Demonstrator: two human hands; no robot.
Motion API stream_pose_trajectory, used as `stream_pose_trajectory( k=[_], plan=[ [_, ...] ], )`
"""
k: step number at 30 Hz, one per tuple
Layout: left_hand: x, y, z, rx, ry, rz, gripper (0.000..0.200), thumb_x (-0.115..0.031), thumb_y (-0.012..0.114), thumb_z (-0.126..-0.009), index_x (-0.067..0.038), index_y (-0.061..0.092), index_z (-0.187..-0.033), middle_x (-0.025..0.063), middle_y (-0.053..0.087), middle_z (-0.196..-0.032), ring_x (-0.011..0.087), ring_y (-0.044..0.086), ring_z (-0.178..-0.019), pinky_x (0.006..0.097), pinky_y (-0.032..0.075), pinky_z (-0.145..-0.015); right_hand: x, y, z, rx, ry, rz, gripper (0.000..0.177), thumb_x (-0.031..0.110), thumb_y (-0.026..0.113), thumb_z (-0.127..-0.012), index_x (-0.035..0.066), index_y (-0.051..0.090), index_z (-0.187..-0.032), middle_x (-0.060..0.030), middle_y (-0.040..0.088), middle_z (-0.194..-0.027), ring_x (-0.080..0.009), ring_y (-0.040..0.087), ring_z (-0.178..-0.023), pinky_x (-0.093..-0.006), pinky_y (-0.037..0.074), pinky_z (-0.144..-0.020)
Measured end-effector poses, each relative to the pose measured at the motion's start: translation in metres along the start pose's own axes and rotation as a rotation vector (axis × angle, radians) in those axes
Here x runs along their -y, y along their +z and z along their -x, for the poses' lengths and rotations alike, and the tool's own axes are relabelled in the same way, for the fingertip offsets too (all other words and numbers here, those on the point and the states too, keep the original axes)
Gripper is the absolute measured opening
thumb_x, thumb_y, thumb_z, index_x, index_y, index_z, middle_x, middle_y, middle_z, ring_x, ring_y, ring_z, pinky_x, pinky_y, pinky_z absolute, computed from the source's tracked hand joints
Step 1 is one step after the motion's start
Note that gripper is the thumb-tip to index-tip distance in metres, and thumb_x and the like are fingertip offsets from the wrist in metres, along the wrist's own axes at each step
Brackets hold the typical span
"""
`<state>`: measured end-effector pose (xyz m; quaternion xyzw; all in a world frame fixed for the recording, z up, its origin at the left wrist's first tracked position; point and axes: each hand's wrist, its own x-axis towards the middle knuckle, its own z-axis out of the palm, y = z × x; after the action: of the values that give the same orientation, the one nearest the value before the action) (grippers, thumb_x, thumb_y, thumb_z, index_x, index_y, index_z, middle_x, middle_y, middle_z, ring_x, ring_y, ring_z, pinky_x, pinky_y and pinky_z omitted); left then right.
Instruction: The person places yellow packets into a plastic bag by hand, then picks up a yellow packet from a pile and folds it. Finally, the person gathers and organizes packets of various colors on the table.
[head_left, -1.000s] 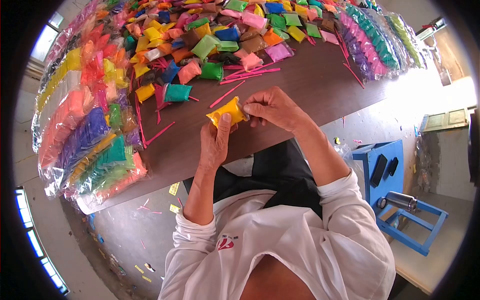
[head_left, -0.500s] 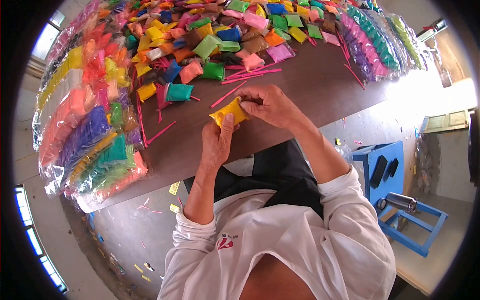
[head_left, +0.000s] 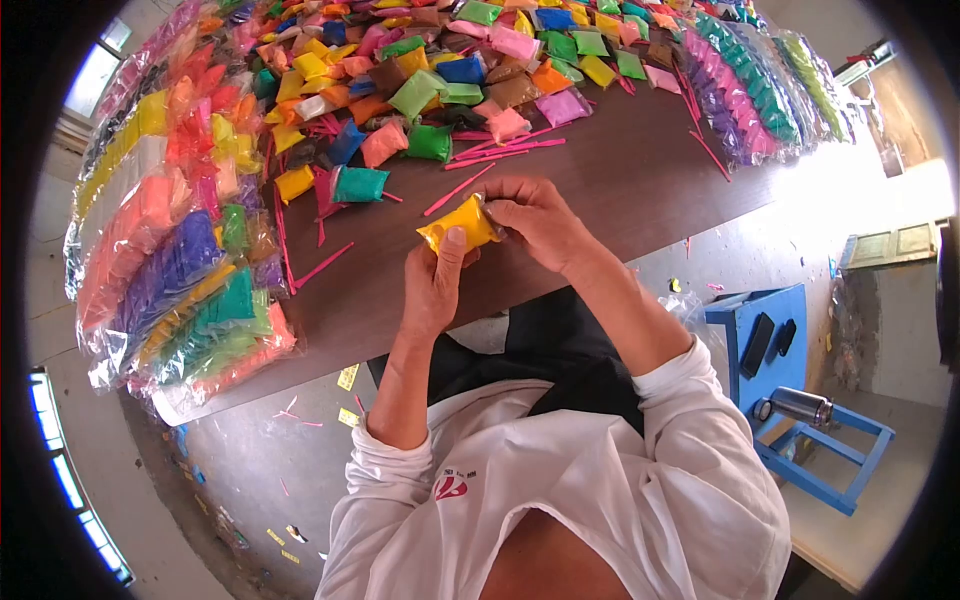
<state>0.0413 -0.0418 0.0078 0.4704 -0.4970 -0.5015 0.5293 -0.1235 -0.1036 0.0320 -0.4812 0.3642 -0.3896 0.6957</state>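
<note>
A small yellow packet is held between my two hands, above the near part of the brown table. My left hand grips its lower left side, thumb lying on top. My right hand pinches the clear wrapper at the packet's right end. Just beyond my hands lies a pink stick. Further off are more pink sticks, a teal packet and a green packet.
A large pile of coloured packets covers the far side. Bagged packets are stacked at the left and far right. A blue stool stands at the right, with a metal flask near it.
My right hand has shifted very slightly at the packet's right end, and its forearm has moved a little. The yellow packet stays in nearly the same place.
</note>
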Motion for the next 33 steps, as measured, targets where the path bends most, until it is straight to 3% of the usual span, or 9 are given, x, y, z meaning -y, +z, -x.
stream_pose_trajectory(
  k=[1,4,7,10,13,20,25,33],
  plan=[
    [-0.001,0.0,0.0,-0.003,-0.009,0.014,0.05,-0.046,0.051,-0.099,0.002,0.062,-0.107,0.0037,0.064,-0.09,0.01,0.058,-0.08,0.0267,0.047,-0.069,-0.003,0.001,0.001,-0.018,0.041,-0.112,0.021,0.009,0.059,-0.093,-0.005,0.066,-0.106,-0.0006,0.062,-0.084,-0.0061,0.055,-0.07,-0.0207,0.047,-0.063],
    [0.003,-0.002,-0.001,-0.006,-0.011,-0.016,0.05,-0.048,0.047,-0.1,0.0,0.062,-0.102,0.0029,0.063,-0.086,0.0095,0.057,-0.078,0.0252,0.045,-0.07,0.0,0.0,0.002,-0.023,-0.02,0.02,0.021,0.01,0.06,-0.094,-0.005,0.065,-0.109,-0.0012,0.063,-0.086,-0.0058,0.056,-0.075,-0.0199,0.048,-0.065],
    [0.0,-0.001,-0.001,-0.006,-0.005,-0.034,0.05,-0.048,0.046,-0.101,-0.001,0.063,-0.1,0.0024,0.062,-0.084,0.0094,0.055,-0.077,0.0249,0.043,-0.071,0.003,0.002,0.001,-0.041,-0.226,0.311,0.023,0.01,0.061,-0.095,-0.006,0.064,-0.111,-0.0018,0.063,-0.088,-0.0058,0.056,-0.076,-0.0206,0.048,-0.067],
    [-0.001,0.001,0.0,-0.017,-0.021,-0.017,0.049,-0.047,0.047,-0.101,-0.001,0.062,-0.1,0.0022,0.062,-0.084,0.0094,0.055,-0.077,0.0253,0.043,-0.07,0.002,0.003,0.001,-0.084,-0.3,0.427,0.02,0.006,0.063,-0.092,-0.005,0.067,-0.107,-0.0087,0.069,-0.086,-0.0093,0.061,-0.075,-0.0253,0.051,-0.067],
    [0.0,0.001,0.0,-0.018,-0.023,-0.02,0.049,-0.047,0.047,-0.101,0.0,0.062,-0.1,0.002,0.061,-0.083,0.0093,0.054,-0.077,0.0254,0.043,-0.071,0.002,0.001,0.002,-0.064,-0.343,0.533,0.022,0.012,0.062,-0.095,-0.006,0.065,-0.107,-0.0032,0.065,-0.083,-0.0058,0.057,-0.073,-0.0231,0.05,-0.066],
    [0.003,-0.001,-0.001,-0.006,-0.023,-0.013,0.048,-0.043,0.052,-0.1,0.004,0.062,-0.105,0.0039,0.063,-0.089,0.0097,0.059,-0.079,0.0249,0.049,-0.073,0.008,0.005,0.0,-0.118,-0.343,0.599,0.018,0.01,0.064,-0.09,-0.005,0.066,-0.099,-0.0056,0.065,-0.078,-0.0061,0.057,-0.07,-0.024,0.05,-0.063],
    [0.003,0.001,0.001,-0.019,-0.04,-0.066,0.048,-0.043,0.05,-0.101,0.003,0.062,-0.104,0.0033,0.064,-0.088,0.0097,0.058,-0.078,0.0256,0.048,-0.072,0.01,0.003,-0.006,-0.089,-0.298,0.634,0.014,0.006,0.059,-0.087,-0.005,0.065,-0.093,-0.0051,0.065,-0.077,-0.0064,0.059,-0.07,-0.0242,0.05,-0.062],
    [0.0,0.001,0.001,0.002,-0.042,-0.053,0.053,-0.048,0.049,-0.1,0.003,0.062,-0.107,0.0044,0.065,-0.092,0.0102,0.06,-0.082,0.0257,0.049,-0.076,-0.001,-0.003,-0.007,0.0,-0.045,0.056,0.016,0.009,0.057,-0.09,-0.003,0.066,-0.095,0.0,0.061,-0.075,-0.0052,0.055,-0.065,-0.0207,0.045,-0.057]
  ],
)
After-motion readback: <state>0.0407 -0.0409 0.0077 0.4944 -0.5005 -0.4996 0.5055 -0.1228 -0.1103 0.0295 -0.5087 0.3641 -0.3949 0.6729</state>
